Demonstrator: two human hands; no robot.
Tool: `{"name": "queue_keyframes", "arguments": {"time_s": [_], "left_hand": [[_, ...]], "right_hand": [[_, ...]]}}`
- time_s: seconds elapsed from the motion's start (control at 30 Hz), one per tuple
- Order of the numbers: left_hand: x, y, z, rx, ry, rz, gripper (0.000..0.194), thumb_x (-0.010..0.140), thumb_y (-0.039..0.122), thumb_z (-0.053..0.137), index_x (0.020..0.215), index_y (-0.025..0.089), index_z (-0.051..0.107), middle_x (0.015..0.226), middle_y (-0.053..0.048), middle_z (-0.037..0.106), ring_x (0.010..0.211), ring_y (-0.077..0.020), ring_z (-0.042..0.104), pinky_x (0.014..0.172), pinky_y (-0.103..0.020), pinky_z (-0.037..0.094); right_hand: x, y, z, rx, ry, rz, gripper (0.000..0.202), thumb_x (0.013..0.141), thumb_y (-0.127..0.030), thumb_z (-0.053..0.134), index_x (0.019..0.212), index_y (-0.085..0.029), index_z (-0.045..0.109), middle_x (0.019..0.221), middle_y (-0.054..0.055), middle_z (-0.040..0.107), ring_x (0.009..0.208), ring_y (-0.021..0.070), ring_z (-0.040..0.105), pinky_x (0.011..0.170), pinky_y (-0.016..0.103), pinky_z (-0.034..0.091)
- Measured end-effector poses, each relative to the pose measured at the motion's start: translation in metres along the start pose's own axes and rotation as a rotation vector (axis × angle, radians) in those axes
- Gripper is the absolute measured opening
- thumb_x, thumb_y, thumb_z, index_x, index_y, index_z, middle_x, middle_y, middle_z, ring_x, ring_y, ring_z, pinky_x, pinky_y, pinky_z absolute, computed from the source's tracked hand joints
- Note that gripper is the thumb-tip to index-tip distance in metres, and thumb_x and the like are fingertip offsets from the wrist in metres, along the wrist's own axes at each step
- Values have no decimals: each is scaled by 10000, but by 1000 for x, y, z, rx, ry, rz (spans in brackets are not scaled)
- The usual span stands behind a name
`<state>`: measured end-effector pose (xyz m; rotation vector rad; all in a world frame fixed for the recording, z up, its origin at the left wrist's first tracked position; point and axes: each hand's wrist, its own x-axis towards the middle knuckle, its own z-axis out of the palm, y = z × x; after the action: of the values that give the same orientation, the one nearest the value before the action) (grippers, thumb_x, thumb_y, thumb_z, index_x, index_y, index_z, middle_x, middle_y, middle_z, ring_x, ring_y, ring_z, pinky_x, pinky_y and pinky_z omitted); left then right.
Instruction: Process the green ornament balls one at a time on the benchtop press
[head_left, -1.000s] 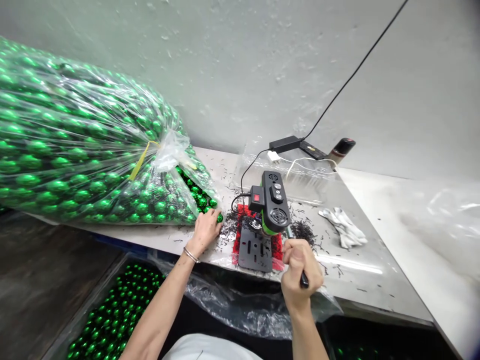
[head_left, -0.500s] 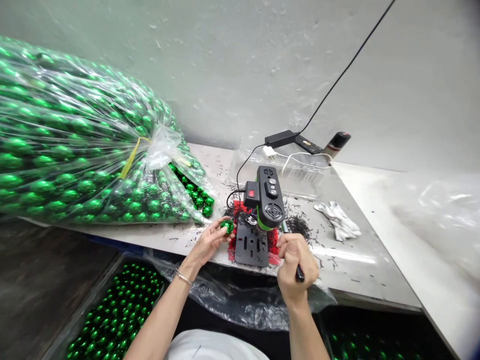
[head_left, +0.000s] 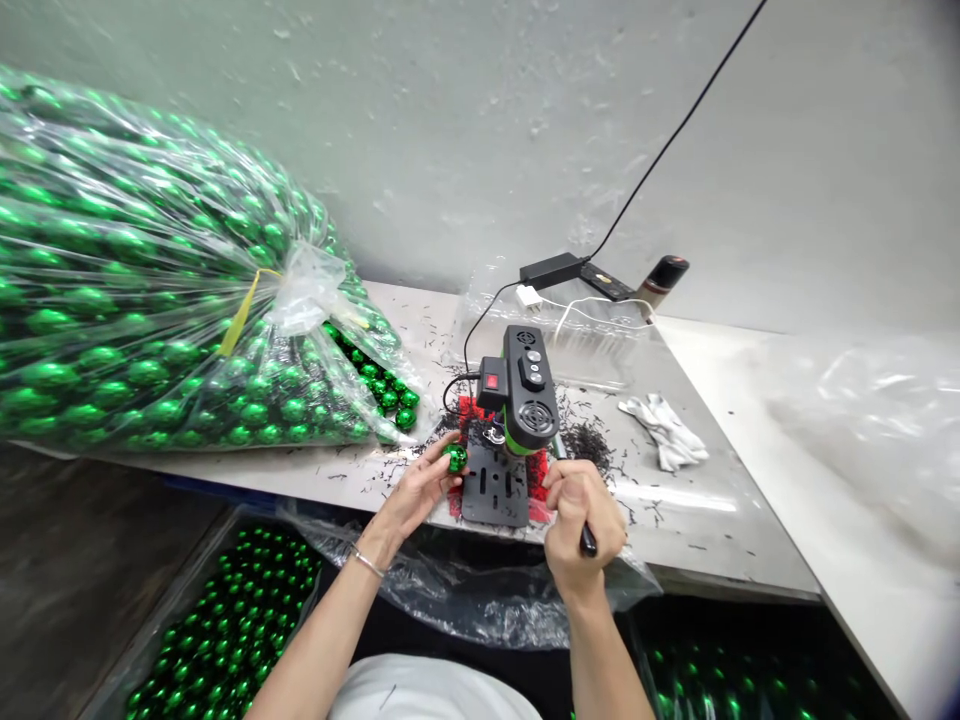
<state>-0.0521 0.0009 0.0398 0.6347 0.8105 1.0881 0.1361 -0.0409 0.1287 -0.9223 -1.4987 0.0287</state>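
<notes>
Between the fingertips of my left hand point(head_left: 418, 487) is a shiny green ball point(head_left: 455, 458), just left of a small black and green bench drill press point(head_left: 531, 385). My right hand point(head_left: 583, 520) is wrapped around the black-ended lever handle point(head_left: 588, 543) at the machine's right side. The slotted black base plate point(head_left: 495, 492) lies under the machine's head, on a red mat point(head_left: 538, 480). What sits under the head is mostly hidden from above.
A big clear bag of green balls point(head_left: 150, 300) fills the left, its tied mouth spilling several balls point(head_left: 405, 417). Black shavings point(head_left: 589, 445) litter the table. White gloves point(head_left: 667, 430) lie right, a power adapter point(head_left: 551, 270) behind. Below the edge is a lined bin of balls point(head_left: 232, 610).
The whole view has shifted slightly, moving the scene a little left. My left hand still holds the green ball, and my right hand still grips the lever handle.
</notes>
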Motion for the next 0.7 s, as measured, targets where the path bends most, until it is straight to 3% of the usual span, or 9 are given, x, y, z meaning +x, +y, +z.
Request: {"name": "queue_keyframes", "arguments": {"time_s": [0.17, 0.33, 0.47, 0.6, 0.7], "left_hand": [[12, -16, 5, 304, 126, 86, 531, 713, 404, 815, 1166, 153, 699, 1054, -76, 753, 910, -190, 693, 878, -322, 545], [16, -25, 14, 774, 86, 235, 452, 799, 392, 717, 1185, 157, 701, 959, -65, 759, 874, -225, 684, 843, -362, 546], [14, -23, 23, 1090, 56, 387, 389, 820, 317, 724, 1188, 192, 710, 1146, -97, 742, 1045, -274, 675, 971, -422, 508], [15, -27, 30, 1288, 67, 519, 361, 813, 270, 752, 1166, 205, 717, 1172, -105, 735, 1094, -294, 671, 994, -447, 503], [19, -36, 31, 1312, 65, 613, 348, 809, 280, 770, 1146, 209, 721, 1152, -102, 735, 1081, -289, 670, 989, -458, 501]], "right_hand": [[0, -1, 0, -9, -7, 11, 304, 937, -78, 408, 666, -207, 459, 659, -13, 528, 626, 120, 543, 574, 267, 401], [0, -1, 0, -9, -5, 9, 302, 938, -79, 410, 672, -210, 461, 654, -13, 520, 634, 125, 549, 578, 269, 406], [-2, -1, 0, -14, -5, 13, 284, 938, -85, 417, 689, -211, 471, 658, -13, 528, 631, 128, 553, 575, 272, 405], [-3, 0, -1, -21, -8, 10, 276, 934, -82, 422, 694, -210, 474, 660, -17, 528, 641, 124, 556, 582, 266, 412], [-2, -1, -1, -22, -20, 9, 275, 931, -78, 418, 696, -209, 475, 668, -16, 531, 643, 122, 554, 581, 263, 417]]}}
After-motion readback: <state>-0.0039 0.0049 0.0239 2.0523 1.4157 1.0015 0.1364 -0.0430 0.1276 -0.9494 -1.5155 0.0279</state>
